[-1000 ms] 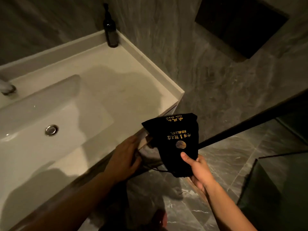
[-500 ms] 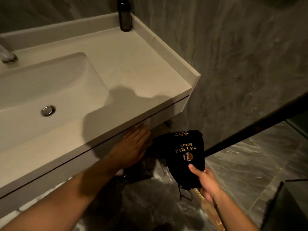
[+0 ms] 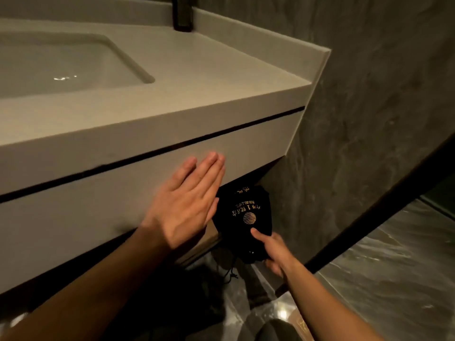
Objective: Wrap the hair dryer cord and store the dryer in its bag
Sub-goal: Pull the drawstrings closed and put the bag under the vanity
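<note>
The left hand (image 3: 183, 205) lies flat, fingers straight and together, against the pale drawer front (image 3: 73, 217) under the counter (image 3: 197, 77). Just right of it, the right hand (image 3: 273, 252) grips the near end of a black bag (image 3: 242, 210) with gold print, thumb on its face, holding it below the counter's right corner. Thin drawstrings (image 3: 227, 273) dangle from the bag. A basin (image 3: 61, 62) sits far left; a dark bottle (image 3: 182, 13) stands at the far edge. Grey marble wall (image 3: 369, 94) fills the right.

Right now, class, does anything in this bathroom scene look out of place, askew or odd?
Only small things. The black bag in the right hand is held upside down, its gold print inverted, and its drawstrings dangle loose below. The left hand lies flat against the vanity front. Nothing looks spilled or damaged.
</note>
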The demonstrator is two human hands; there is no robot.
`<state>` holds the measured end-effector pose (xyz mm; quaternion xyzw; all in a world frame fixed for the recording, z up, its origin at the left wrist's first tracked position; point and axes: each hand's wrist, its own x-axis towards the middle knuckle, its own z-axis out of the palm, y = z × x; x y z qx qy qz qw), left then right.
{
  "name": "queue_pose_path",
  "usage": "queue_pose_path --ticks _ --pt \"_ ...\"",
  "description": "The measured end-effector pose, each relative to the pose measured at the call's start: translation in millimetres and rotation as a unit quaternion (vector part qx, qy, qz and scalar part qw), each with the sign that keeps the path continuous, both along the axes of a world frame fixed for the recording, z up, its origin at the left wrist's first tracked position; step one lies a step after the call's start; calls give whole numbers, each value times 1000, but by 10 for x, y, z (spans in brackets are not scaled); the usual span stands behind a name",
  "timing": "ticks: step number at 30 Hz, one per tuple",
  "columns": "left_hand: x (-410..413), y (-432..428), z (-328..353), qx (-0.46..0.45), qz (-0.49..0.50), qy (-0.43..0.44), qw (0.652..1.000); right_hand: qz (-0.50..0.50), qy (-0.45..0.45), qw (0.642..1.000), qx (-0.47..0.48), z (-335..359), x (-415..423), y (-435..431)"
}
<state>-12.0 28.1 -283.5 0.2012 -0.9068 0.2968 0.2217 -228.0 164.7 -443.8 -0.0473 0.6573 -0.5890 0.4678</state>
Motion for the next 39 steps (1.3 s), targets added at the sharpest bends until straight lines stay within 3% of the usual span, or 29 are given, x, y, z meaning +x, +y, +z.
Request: queue_pose_path --ticks 11,19,21,23,24,26,30,39 --pt "-9 -37 -14 -72 -15 33 997 -10 35 999 -19 -174 -141 -685" --pt "-24 -27 -12 -84 -27 58 994 -53 115 992 12 -183 -175 -570" --pt "-28 -32 -17 -88 -31 62 994 -43 235 968 72 -257 -74 -424" --pt "-31 -35 -23 -94 -33 63 993 -53 408 900 141 -308 78 -278" --pt "-32 -37 -25 -97 -33 62 993 -69 472 865 154 -323 159 -224" --pt "-29 -37 -23 -101 -30 61 992 -67 533 837 107 -325 312 -190" --pt "-23 -34 -13 -108 -25 56 992 15 509 860 36 -474 396 -348" --pt "-37 -56 -38 -139 -7 40 989 18 501 865 27 -495 52 -510"
